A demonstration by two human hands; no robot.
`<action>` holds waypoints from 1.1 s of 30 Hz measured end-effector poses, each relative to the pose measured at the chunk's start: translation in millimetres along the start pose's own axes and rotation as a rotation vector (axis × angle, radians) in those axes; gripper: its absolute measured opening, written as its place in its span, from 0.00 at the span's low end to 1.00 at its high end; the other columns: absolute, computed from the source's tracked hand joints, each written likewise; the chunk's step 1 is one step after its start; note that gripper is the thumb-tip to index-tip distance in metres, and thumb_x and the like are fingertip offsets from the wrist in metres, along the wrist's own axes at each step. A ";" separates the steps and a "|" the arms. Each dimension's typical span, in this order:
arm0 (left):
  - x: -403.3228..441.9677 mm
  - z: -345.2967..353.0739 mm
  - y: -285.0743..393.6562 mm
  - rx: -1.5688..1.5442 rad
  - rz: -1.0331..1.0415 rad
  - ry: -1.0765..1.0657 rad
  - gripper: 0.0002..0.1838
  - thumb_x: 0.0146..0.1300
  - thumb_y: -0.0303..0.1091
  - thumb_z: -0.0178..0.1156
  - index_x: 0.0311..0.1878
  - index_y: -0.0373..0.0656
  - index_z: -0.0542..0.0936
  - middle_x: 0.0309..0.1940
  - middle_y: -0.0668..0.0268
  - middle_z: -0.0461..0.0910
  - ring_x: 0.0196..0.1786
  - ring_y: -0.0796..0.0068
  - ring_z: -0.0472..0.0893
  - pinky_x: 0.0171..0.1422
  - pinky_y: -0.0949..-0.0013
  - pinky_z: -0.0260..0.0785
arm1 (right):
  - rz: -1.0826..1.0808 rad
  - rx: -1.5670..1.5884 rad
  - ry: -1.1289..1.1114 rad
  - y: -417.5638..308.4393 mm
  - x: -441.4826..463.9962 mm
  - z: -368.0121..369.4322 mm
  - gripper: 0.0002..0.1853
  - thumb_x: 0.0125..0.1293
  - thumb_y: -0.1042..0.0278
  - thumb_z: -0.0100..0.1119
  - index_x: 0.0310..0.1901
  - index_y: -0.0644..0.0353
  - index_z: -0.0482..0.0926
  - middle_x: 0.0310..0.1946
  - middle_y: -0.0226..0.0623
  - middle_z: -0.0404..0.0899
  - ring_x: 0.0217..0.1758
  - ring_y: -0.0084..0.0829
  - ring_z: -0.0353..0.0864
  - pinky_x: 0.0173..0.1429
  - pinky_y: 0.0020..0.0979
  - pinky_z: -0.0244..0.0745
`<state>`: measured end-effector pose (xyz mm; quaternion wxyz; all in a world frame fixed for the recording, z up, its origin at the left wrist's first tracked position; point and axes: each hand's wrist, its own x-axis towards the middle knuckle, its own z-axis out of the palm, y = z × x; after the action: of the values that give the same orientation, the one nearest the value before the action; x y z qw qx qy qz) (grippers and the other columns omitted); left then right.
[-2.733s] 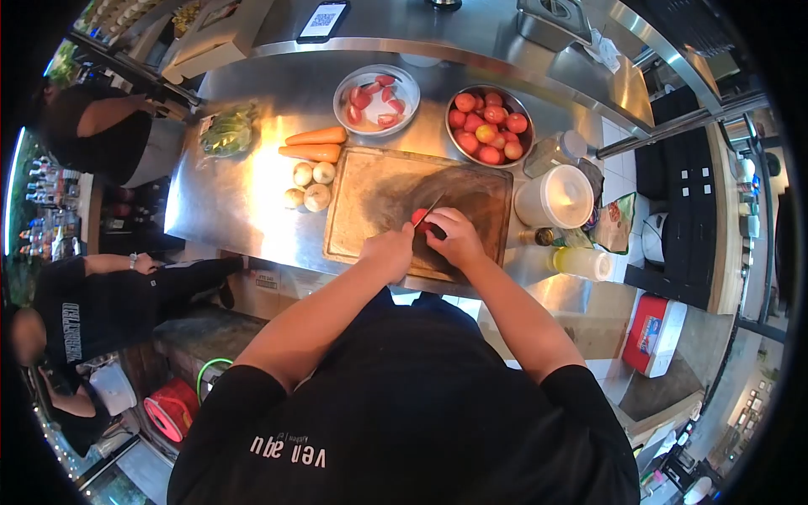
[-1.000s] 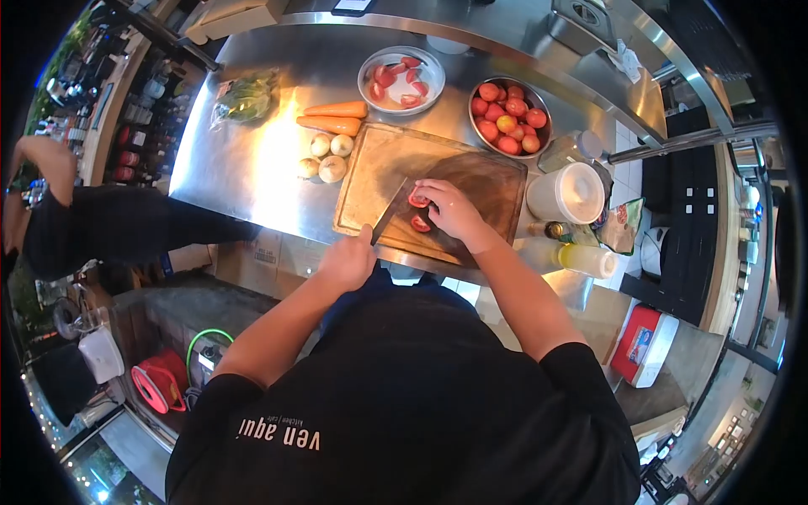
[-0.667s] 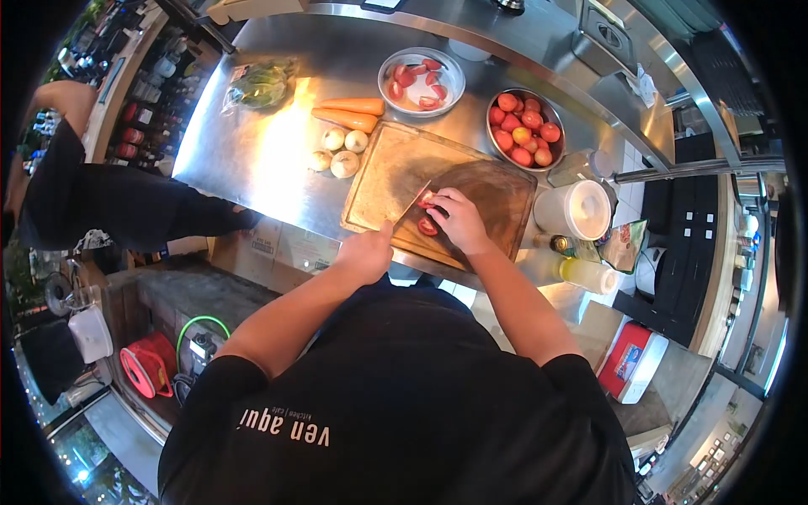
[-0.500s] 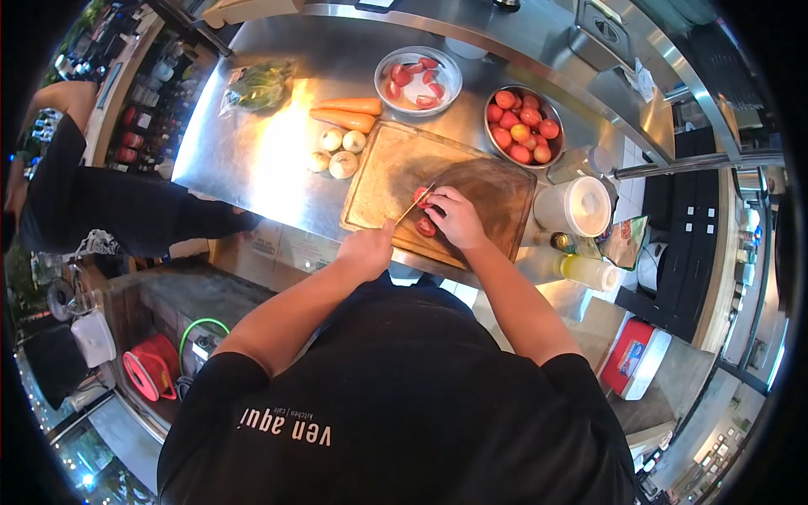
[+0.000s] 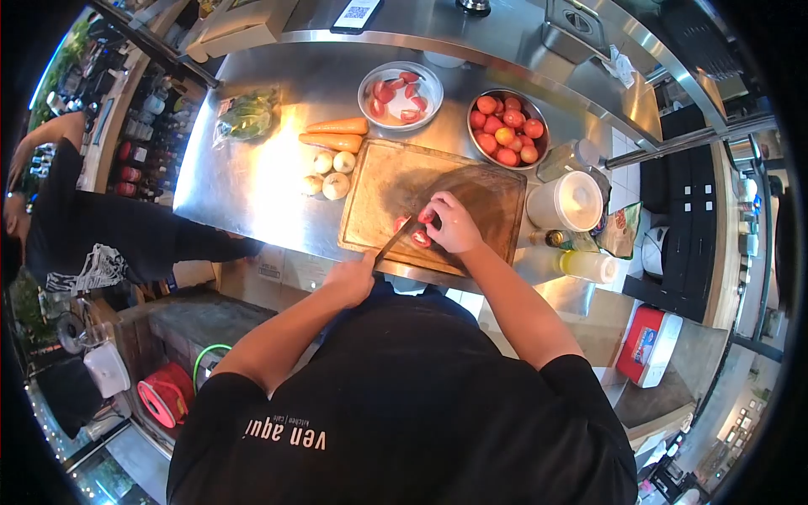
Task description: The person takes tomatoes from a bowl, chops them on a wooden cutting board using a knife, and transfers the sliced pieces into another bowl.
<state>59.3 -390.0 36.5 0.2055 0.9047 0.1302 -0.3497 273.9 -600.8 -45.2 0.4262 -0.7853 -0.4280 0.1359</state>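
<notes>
My left hand (image 5: pixel 352 278) is wrapped around the handle of a knife (image 5: pixel 394 238), whose blade points up and right over the wooden cutting board (image 5: pixel 370 181). My right hand (image 5: pixel 452 224) has its fingers curled on a piece of tomato (image 5: pixel 427 216) beside the blade. One cut tomato piece (image 5: pixel 421 239) lies just below those fingers, its inside facing up. Another tomato piece (image 5: pixel 400 223) rests at the left side of the blade, near its tip.
Beyond the board stand a bowl of tomato wedges (image 5: pixel 401 66) and a bowl of whole tomatoes (image 5: pixel 507 164). Carrots (image 5: pixel 332 141), onions (image 5: pixel 336 186) and bagged greens (image 5: pixel 247 115) lie left. A white-lidded tub (image 5: pixel 566 202) and bottle (image 5: pixel 589 267) stand right. Another person (image 5: pixel 109 210) is at far left.
My left hand has drawn the knife back down and left. The tomato pieces now lie apart on both sides of the blade. My right hand stays over the tomato. The view has shifted slightly.
</notes>
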 end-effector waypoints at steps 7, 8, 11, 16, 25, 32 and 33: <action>-1.5 10.1 -50.6 -0.273 0.179 0.308 0.17 0.80 0.37 0.59 0.61 0.34 0.71 0.38 0.36 0.88 0.44 0.25 0.86 0.51 0.30 0.77 | 0.128 -0.155 -0.248 -44.4 21.1 0.5 0.43 0.55 0.70 0.77 0.77 0.45 0.76 0.73 0.47 0.76 0.71 0.59 0.77 0.69 0.57 0.83; -2.1 1.5 -53.3 -0.340 0.186 0.355 0.16 0.80 0.35 0.59 0.59 0.33 0.70 0.35 0.35 0.86 0.43 0.24 0.85 0.50 0.29 0.76 | 0.100 -0.285 -0.298 -53.9 18.3 2.0 0.40 0.59 0.69 0.75 0.77 0.42 0.77 0.76 0.47 0.72 0.72 0.60 0.77 0.68 0.57 0.84; -1.8 -6.9 -68.4 -0.408 0.187 0.421 0.14 0.80 0.33 0.59 0.55 0.33 0.70 0.32 0.36 0.85 0.41 0.24 0.85 0.48 0.29 0.75 | 0.028 -0.446 -0.392 -54.8 18.0 23.8 0.33 0.68 0.67 0.71 0.75 0.36 0.79 0.80 0.49 0.68 0.72 0.63 0.76 0.66 0.56 0.87; -7.4 -17.0 -86.8 -0.382 0.201 0.432 0.12 0.79 0.32 0.58 0.53 0.33 0.69 0.31 0.37 0.85 0.40 0.25 0.85 0.47 0.31 0.76 | -0.084 -0.591 -0.602 -61.3 28.5 54.7 0.15 0.80 0.63 0.60 0.63 0.41 0.87 0.68 0.47 0.73 0.72 0.59 0.77 0.60 0.51 0.91; 0.3 -8.5 -130.7 -0.390 0.218 0.432 0.14 0.80 0.34 0.58 0.54 0.31 0.69 0.32 0.37 0.85 0.41 0.25 0.85 0.46 0.33 0.75 | 0.129 -0.161 -0.382 -12.7 104.0 44.3 0.04 0.56 0.71 0.72 0.34 0.53 0.87 0.40 0.45 0.86 0.50 0.51 0.89 0.48 0.49 0.83; 18.9 -22.9 -145.1 -0.375 0.241 0.377 0.13 0.78 0.34 0.60 0.53 0.33 0.70 0.34 0.32 0.84 0.44 0.23 0.84 0.50 0.29 0.75 | -0.105 -0.121 0.480 -21.3 234.1 -2.6 0.26 0.61 0.66 0.78 0.63 0.53 0.87 0.54 0.50 0.88 0.58 0.52 0.89 0.64 0.48 0.84; 21.6 -25.1 -144.7 -0.369 0.247 0.363 0.14 0.78 0.34 0.60 0.52 0.33 0.70 0.34 0.33 0.84 0.44 0.23 0.85 0.50 0.29 0.75 | -0.102 -0.124 0.485 -27.3 231.0 -12.4 0.26 0.61 0.66 0.78 0.63 0.53 0.87 0.54 0.50 0.88 0.58 0.52 0.89 0.64 0.48 0.84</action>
<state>34.5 -248.8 -2.1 0.3812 0.9087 0.1153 -0.1250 403.7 -418.2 18.7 0.4738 -0.7970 -0.3597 -0.1045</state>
